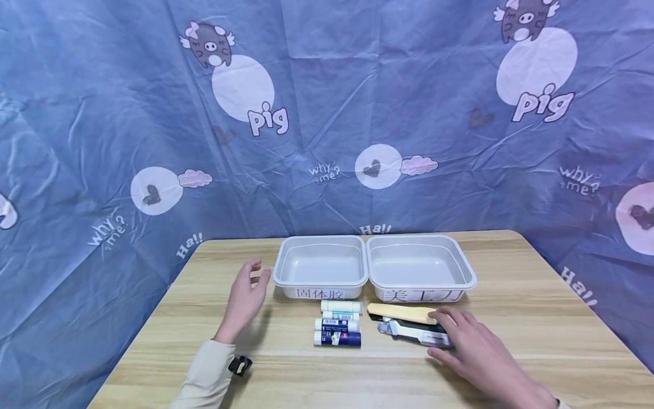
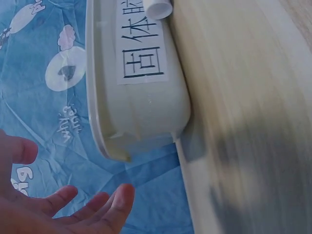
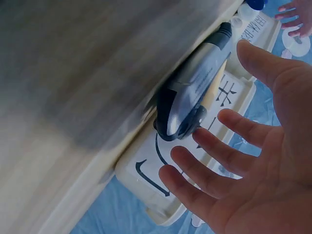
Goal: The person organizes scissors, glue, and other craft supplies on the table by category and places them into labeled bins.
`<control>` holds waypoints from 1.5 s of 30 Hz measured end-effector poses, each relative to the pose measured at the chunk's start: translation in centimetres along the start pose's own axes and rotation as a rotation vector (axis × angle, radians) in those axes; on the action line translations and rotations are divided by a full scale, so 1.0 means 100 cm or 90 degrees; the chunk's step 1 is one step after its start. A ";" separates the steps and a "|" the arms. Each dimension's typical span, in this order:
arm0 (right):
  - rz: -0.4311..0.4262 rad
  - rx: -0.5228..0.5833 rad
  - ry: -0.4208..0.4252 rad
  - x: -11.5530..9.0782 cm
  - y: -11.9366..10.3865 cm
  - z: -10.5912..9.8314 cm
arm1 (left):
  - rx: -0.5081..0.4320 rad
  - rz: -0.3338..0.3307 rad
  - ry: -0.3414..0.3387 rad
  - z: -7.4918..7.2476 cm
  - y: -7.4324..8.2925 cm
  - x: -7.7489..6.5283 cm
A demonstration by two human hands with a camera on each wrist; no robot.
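My right hand [image 1: 472, 346] spreads its fingers over the right ends of several utility knives; it grips none of them. A yellow-handled utility knife [image 1: 401, 312] lies at the back of that group, and a grey-and-black utility knife [image 1: 421, 333] is in front, seen large in the right wrist view [image 3: 192, 87]. My left hand [image 1: 246, 298] hovers beside the left end of the left white tub [image 1: 319, 291], fingers relaxed and holding nothing. Several glue sticks lie side by side between the hands, the nearest a dark blue glue stick [image 1: 337, 339].
A second white tub [image 1: 421, 292] stands against the first, on its right. Both carry paper labels with Chinese writing on their front walls. Beneath everything is a wood-grain table [image 1: 286, 380], and a blue printed cloth [image 1: 317, 113] hangs behind it.
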State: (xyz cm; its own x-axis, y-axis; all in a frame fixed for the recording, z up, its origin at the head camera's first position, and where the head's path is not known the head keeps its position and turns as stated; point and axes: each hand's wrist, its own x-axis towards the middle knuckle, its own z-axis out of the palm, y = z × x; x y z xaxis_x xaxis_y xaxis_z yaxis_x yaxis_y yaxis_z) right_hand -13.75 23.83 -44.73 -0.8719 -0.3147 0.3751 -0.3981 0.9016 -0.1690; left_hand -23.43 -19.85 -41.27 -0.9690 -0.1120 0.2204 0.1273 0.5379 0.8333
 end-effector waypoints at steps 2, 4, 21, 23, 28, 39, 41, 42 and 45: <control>0.003 -0.005 -0.006 0.001 -0.001 0.001 | 0.006 -0.013 -0.008 0.002 -0.003 0.001; 0.003 -0.006 -0.009 0.002 -0.001 0.002 | 0.005 -0.024 -0.018 0.004 -0.005 0.003; -0.002 -0.036 -0.029 0.007 0.000 0.004 | -0.014 -0.043 -0.066 0.017 -0.014 0.010; -0.003 -0.041 -0.027 0.007 0.000 0.004 | -0.025 -0.043 -0.074 0.018 -0.015 0.011; -0.005 -0.054 -0.032 0.007 0.000 0.003 | -0.035 -0.050 -0.095 0.021 -0.014 0.011; 0.007 -0.039 -0.063 0.005 0.001 0.001 | -0.004 -0.039 -0.110 0.022 -0.015 0.011; 0.006 -0.038 -0.065 0.005 0.001 0.001 | 0.000 -0.041 -0.113 0.023 -0.015 0.011; 0.005 -0.039 -0.066 0.005 0.001 0.001 | 0.001 -0.042 -0.114 0.023 -0.015 0.011; 0.001 -0.044 -0.068 0.005 0.000 0.001 | 0.004 -0.041 -0.115 0.023 -0.015 0.010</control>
State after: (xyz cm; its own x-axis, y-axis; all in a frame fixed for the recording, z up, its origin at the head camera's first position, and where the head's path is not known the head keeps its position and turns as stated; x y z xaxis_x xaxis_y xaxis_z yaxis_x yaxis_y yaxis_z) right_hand -14.20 23.64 -44.66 -0.8997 -0.3392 0.2748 -0.3788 0.9195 -0.1053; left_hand -25.11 -18.87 -43.48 -0.9974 0.0049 0.0714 0.0628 0.5392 0.8398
